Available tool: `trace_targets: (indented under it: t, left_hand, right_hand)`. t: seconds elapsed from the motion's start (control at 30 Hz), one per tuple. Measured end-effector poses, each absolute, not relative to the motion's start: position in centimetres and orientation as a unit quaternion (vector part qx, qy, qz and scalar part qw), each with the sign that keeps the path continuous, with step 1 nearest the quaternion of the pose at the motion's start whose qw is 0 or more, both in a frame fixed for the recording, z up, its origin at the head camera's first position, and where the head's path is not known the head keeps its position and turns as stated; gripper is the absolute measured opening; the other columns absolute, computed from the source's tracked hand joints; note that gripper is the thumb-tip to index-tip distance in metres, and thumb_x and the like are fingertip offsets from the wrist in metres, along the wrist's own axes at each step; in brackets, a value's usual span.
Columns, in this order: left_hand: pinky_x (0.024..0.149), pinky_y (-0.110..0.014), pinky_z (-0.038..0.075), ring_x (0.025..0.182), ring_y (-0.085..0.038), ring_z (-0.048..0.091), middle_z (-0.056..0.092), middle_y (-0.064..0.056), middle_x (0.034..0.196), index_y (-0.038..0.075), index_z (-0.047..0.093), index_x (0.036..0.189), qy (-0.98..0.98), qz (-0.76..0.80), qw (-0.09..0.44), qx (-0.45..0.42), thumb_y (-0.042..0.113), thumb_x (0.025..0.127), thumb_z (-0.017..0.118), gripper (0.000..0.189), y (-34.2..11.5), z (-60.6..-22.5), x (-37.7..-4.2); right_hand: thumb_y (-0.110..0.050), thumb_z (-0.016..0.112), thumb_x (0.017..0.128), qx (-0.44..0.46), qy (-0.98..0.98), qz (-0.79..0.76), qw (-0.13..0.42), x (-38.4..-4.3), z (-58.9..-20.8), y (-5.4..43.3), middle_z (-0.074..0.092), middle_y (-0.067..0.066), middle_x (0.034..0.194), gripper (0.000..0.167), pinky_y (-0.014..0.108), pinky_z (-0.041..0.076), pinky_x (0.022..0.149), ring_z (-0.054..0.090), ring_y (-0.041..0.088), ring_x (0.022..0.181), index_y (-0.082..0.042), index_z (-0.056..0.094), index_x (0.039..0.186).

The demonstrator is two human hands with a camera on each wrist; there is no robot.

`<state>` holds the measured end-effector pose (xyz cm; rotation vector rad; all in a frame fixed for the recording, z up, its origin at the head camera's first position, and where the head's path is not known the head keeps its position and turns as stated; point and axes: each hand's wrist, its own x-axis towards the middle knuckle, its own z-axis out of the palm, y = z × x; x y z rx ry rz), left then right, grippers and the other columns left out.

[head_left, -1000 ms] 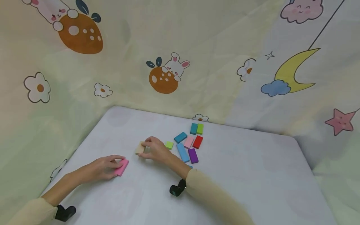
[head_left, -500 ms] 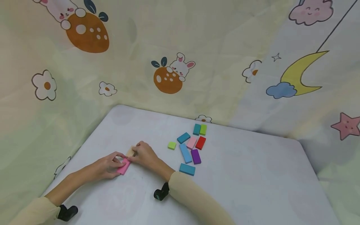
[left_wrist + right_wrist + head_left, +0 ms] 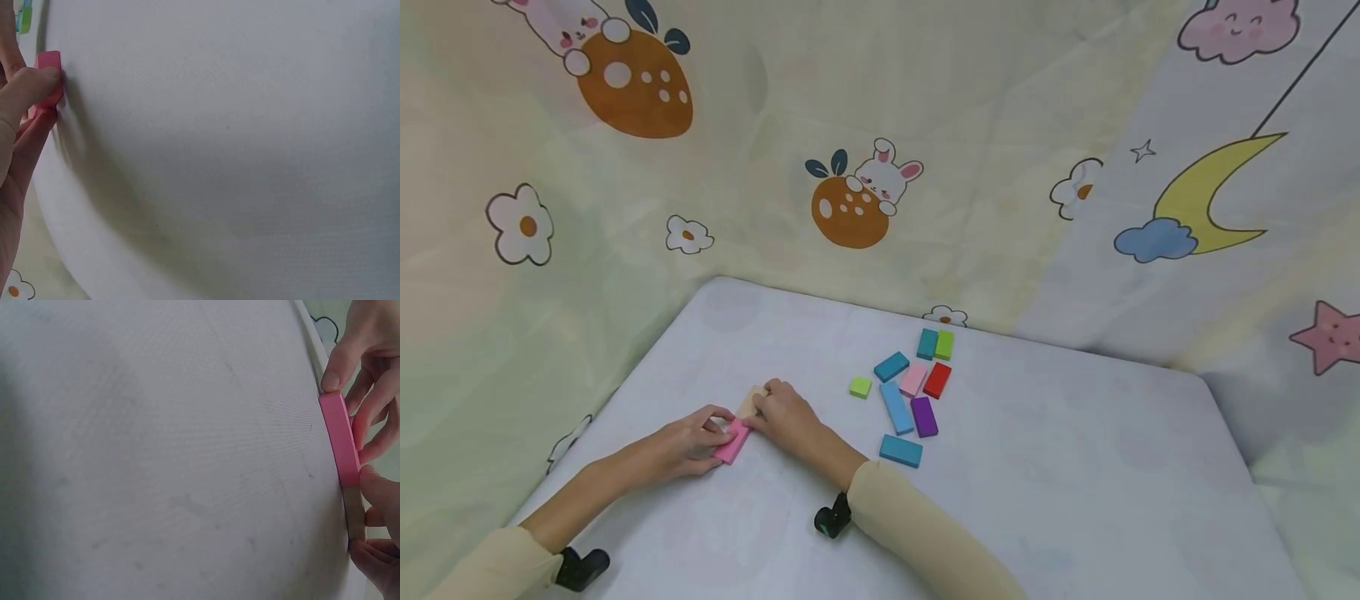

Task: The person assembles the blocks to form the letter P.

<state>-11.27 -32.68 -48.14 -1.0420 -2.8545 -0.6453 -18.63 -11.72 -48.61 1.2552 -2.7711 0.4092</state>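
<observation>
Head view: on the white counter [image 3: 1075, 483], a bright pink rectangular block [image 3: 737, 438] is pinched by the left-hand grip [image 3: 679, 450], a beige rectangular block [image 3: 747, 407] by the right-hand grip [image 3: 796, 425]. Left wrist: the pink block is partly covered. Right wrist: both blocks are held touching, end to end.

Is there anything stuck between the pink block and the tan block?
Nothing visible: the tan block meets one end of the pink block, and the right grip holds the tan block directly.
</observation>
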Motion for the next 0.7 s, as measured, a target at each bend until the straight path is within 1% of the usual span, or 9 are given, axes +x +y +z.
trace_targets:
  t: [0.07,0.2,0.3,0.37,0.43,0.53,0.6,0.63,0.7]
  left_hand:
    - [0.074,-0.026,0.059,0.094,-0.019,0.066,0.055,-0.010,0.119,0.005,0.074,0.109,-0.918,-0.199,0.024,-0.342,0.011,0.077,0.080,0.033,-32.7,-47.9,-11.3]
    - [0.075,-0.029,0.060,0.095,-0.024,0.068,0.060,-0.011,0.115,0.005,0.072,0.108,-0.914,-0.185,0.058,-0.356,0.012,0.080,0.077,0.030,-32.6,-48.0,-11.3]
    - [0.077,-0.033,0.060,0.097,-0.027,0.069,0.063,-0.011,0.114,0.005,0.070,0.110,-0.915,-0.177,0.079,-0.355,0.010,0.079,0.077,0.032,-32.6,-48.1,-11.3]
    - [0.077,-0.033,0.059,0.097,-0.026,0.068,0.063,-0.009,0.113,0.006,0.070,0.110,-0.918,-0.174,0.080,-0.347,0.011,0.078,0.078,0.034,-32.5,-48.0,-11.4]
    - [0.078,-0.034,0.059,0.099,-0.025,0.068,0.064,-0.010,0.115,0.008,0.072,0.107,-0.918,-0.168,0.084,-0.350,0.011,0.076,0.079,0.032,-32.4,-47.8,-11.6]
    - [0.082,-0.036,0.058,0.105,-0.026,0.066,0.063,-0.013,0.123,0.011,0.071,0.105,-0.923,-0.163,0.058,-0.344,0.012,0.078,0.078,0.028,-32.3,-47.3,-11.8]
    - [0.086,-0.039,0.057,0.110,-0.029,0.064,0.062,-0.015,0.128,0.013,0.069,0.101,-0.927,-0.160,0.026,-0.338,0.011,0.081,0.076,0.022,-32.2,-47.0,-12.0]
    - [0.088,-0.040,0.056,0.112,-0.030,0.063,0.061,-0.015,0.130,0.013,0.066,0.101,-0.931,-0.158,0.006,-0.329,0.011,0.082,0.075,0.021,-32.1,-46.8,-12.2]
    - [0.091,-0.042,0.055,0.116,-0.030,0.060,0.060,-0.012,0.132,0.012,0.063,0.106,-0.937,-0.142,-0.026,-0.318,0.009,0.083,0.074,0.025,-31.9,-46.4,-12.5]
  right_hand:
    - [-0.043,0.060,0.094,0.407,-0.903,0.130,0.039,-18.7,-48.5,-11.8,0.063,0.003,0.109,0.031,0.017,0.048,0.076,0.056,0.011,0.092,-0.015,0.073,0.097]
    - [-0.044,0.062,0.093,0.404,-0.904,0.133,0.032,-18.7,-48.6,-11.8,0.064,0.003,0.110,0.031,0.017,0.049,0.080,0.058,0.012,0.095,-0.016,0.075,0.099]
    - [-0.044,0.063,0.092,0.405,-0.903,0.140,0.033,-18.9,-48.7,-11.8,0.065,0.004,0.111,0.031,0.017,0.048,0.081,0.058,0.012,0.096,-0.016,0.075,0.099]
    - [-0.043,0.064,0.091,0.406,-0.901,0.146,0.034,-19.0,-48.6,-11.7,0.065,0.003,0.110,0.030,0.017,0.048,0.080,0.058,0.012,0.094,-0.016,0.076,0.098]
    - [-0.042,0.065,0.091,0.409,-0.900,0.151,0.030,-19.0,-48.5,-11.6,0.065,0.003,0.108,0.029,0.017,0.047,0.078,0.058,0.012,0.093,-0.016,0.076,0.098]
    - [-0.042,0.065,0.091,0.413,-0.898,0.151,0.022,-18.9,-48.4,-11.4,0.066,0.002,0.111,0.030,0.018,0.048,0.080,0.058,0.013,0.096,-0.017,0.075,0.105]
    - [-0.041,0.065,0.091,0.414,-0.899,0.146,0.011,-18.8,-48.3,-11.2,0.067,0.003,0.119,0.033,0.020,0.050,0.088,0.059,0.015,0.105,-0.018,0.073,0.113]
    - [-0.041,0.064,0.092,0.414,-0.900,0.140,0.002,-18.8,-48.2,-11.1,0.066,0.003,0.124,0.035,0.022,0.049,0.094,0.059,0.016,0.112,-0.019,0.071,0.118]
    - [-0.040,0.062,0.094,0.422,-0.898,0.124,-0.020,-19.1,-47.8,-10.6,0.061,0.002,0.134,0.040,0.026,0.044,0.106,0.054,0.018,0.126,-0.018,0.065,0.126]
